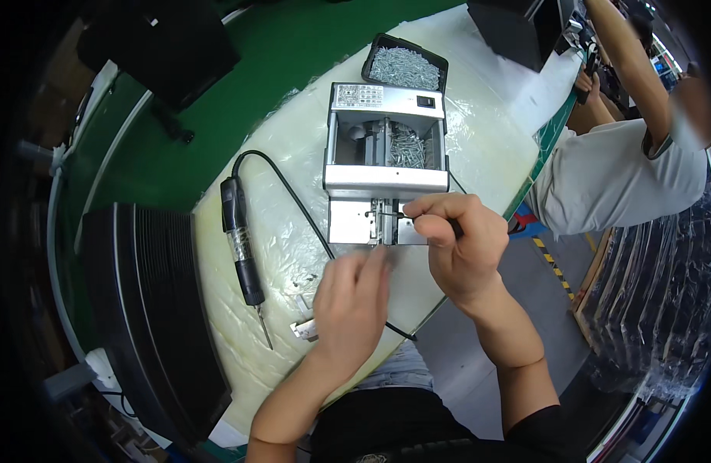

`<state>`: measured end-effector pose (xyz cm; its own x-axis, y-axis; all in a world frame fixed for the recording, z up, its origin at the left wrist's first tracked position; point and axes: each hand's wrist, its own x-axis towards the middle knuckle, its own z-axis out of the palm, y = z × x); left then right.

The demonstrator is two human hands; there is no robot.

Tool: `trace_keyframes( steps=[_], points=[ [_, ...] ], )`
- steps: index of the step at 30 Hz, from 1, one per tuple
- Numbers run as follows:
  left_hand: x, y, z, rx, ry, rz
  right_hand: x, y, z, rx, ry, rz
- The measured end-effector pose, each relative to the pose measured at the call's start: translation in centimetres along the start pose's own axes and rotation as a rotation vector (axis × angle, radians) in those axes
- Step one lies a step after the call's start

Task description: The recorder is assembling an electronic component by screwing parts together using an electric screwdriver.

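Observation:
A silver screw feeder (pixel 386 178) stands on the covered table in front of me, with loose screws (pixel 408 147) in its open bin. My right hand (pixel 467 239) is closed around the dark handle of a small screwdriver (pixel 457 227). The tool's thin shaft points left across the feeder's front rail (pixel 383 220). At the front end of that rail is my left hand (pixel 351 309), its fingertips smeared by motion. Whether they hold anything cannot be made out.
Behind the feeder sits a black tray (pixel 406 68) of screws. An electric screwdriver (pixel 240 239) with a black cord lies to the left, near a small white-and-metal part (pixel 303 329). A dark ribbed case (pixel 151 309) borders the table's left. Another person (pixel 618 174) works at the right.

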<state>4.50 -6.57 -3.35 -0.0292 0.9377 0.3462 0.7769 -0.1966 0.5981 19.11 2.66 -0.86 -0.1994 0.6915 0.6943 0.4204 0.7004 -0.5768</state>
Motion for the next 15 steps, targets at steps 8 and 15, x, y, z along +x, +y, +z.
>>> trace_keyframes(
  steps=[8, 15],
  points=[
    [1.8, -1.0, 1.4, 0.097, -0.041, 0.056, -0.4, -1.2, -1.6, 0.022, 0.011, 0.090],
    [2.3, -1.7, 0.6, 0.161, -0.102, 0.229, 0.7, -1.0, -0.7, -0.001, 0.042, 0.125]
  ],
)
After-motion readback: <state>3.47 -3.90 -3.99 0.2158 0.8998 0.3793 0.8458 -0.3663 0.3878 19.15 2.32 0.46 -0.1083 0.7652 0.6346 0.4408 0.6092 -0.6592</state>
